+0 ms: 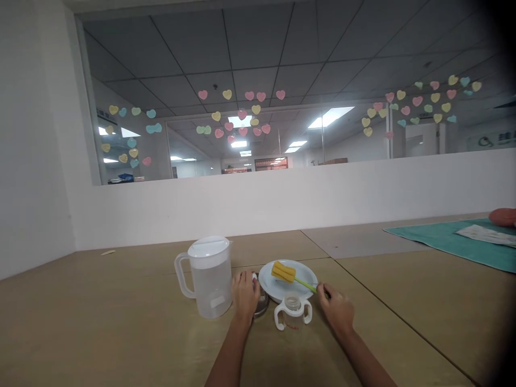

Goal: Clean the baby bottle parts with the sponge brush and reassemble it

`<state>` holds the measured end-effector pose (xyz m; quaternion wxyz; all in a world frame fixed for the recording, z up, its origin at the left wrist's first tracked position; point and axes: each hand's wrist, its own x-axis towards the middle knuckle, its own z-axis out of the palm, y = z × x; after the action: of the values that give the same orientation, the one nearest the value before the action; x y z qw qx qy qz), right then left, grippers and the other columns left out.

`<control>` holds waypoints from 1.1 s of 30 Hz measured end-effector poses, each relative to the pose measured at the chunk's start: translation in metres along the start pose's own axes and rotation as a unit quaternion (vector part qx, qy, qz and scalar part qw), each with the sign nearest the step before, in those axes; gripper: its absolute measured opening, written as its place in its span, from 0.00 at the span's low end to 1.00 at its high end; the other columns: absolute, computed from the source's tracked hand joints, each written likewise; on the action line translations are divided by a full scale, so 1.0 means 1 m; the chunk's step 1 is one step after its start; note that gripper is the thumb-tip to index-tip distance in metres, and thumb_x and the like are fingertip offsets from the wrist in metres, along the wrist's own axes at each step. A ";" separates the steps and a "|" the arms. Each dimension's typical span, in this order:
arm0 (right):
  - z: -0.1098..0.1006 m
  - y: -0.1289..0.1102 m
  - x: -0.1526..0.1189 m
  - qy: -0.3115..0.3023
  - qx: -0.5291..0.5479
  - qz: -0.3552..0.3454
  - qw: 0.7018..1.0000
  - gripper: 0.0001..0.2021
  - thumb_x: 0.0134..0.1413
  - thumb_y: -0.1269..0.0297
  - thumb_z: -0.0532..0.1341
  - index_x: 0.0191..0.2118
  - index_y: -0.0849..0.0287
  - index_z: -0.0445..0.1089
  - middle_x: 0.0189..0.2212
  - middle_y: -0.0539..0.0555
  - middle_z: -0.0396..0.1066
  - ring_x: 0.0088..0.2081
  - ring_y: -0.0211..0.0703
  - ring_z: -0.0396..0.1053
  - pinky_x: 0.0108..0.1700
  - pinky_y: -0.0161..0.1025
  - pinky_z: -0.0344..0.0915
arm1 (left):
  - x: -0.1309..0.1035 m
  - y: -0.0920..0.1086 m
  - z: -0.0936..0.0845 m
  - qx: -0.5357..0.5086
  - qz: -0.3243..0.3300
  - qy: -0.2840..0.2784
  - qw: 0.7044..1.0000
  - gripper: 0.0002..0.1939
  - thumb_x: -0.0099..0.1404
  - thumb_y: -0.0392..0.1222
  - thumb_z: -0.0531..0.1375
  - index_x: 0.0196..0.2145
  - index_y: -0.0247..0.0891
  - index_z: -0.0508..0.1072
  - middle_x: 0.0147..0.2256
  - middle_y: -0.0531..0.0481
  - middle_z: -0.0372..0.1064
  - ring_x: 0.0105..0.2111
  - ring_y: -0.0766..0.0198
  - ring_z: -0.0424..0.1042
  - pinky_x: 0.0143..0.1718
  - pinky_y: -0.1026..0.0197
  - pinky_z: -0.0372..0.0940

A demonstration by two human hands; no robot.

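My right hand (337, 310) is closed on the green handle of a bottle brush (284, 272) with a yellow sponge head. The sponge head is over a white plate (268, 269). In front of the plate stands a small clear baby bottle (293, 318), without a lid and with two white side handles. My left hand (245, 296) is at the left of the plate, its fingers curled over a round metal dish (263, 304). A small white and pink piece (255, 277) shows by its fingertips; the grip on it is partly hidden.
A translucent lidded pitcher (213, 285) stands just left of my left hand. On the far right lies a teal cloth (447, 241) with a white cloth (486, 235) and an orange object (503, 217). A low wall with a window runs behind the table.
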<state>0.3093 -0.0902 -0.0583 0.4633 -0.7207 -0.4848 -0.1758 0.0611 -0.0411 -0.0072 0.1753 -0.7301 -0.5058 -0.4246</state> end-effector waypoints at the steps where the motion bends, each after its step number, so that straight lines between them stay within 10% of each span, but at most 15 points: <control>1: 0.000 0.000 0.000 0.002 0.001 -0.004 1.000 0.19 0.57 0.57 0.50 0.26 0.58 0.75 0.22 0.56 0.73 0.22 0.36 0.64 0.25 0.33 0.42 | 0.001 -0.001 0.000 0.021 -0.008 -0.016 1.000 0.11 0.63 0.35 0.51 0.40 0.37 0.70 0.37 0.45 0.71 0.41 0.55 0.65 0.44 0.54 0.59; 16: -0.002 0.000 0.001 0.011 -0.003 0.026 1.000 0.21 0.58 0.56 0.50 0.27 0.59 0.76 0.21 0.57 0.72 0.19 0.35 0.60 0.24 0.34 0.42 | 0.000 0.000 0.004 0.059 -0.046 -0.114 0.991 0.12 0.64 0.36 0.49 0.39 0.36 0.70 0.38 0.42 0.69 0.40 0.56 0.68 0.41 0.56 0.60; 24: -0.003 -0.002 0.002 0.003 -0.001 0.052 0.999 0.20 0.57 0.56 0.50 0.26 0.58 0.75 0.22 0.57 0.73 0.20 0.37 0.63 0.25 0.34 0.43 | -0.016 0.042 -0.011 -0.296 0.168 -0.099 0.935 0.20 0.64 0.53 0.48 0.43 0.38 0.69 0.38 0.43 0.70 0.39 0.57 0.67 0.43 0.56 0.60; 33: -0.002 -0.002 0.002 -0.002 0.000 0.047 0.999 0.20 0.58 0.56 0.50 0.28 0.58 0.76 0.22 0.58 0.73 0.20 0.37 0.62 0.25 0.34 0.43 | -0.030 0.066 -0.012 -0.319 0.205 -0.090 0.921 0.30 0.61 0.64 0.44 0.42 0.39 0.71 0.35 0.43 0.71 0.36 0.54 0.67 0.40 0.52 0.58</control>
<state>0.3089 -0.0907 -0.0550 0.4702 -0.7433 -0.4507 -0.1526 0.1103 -0.0950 -0.0125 -0.0305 -0.8702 -0.1967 -0.4507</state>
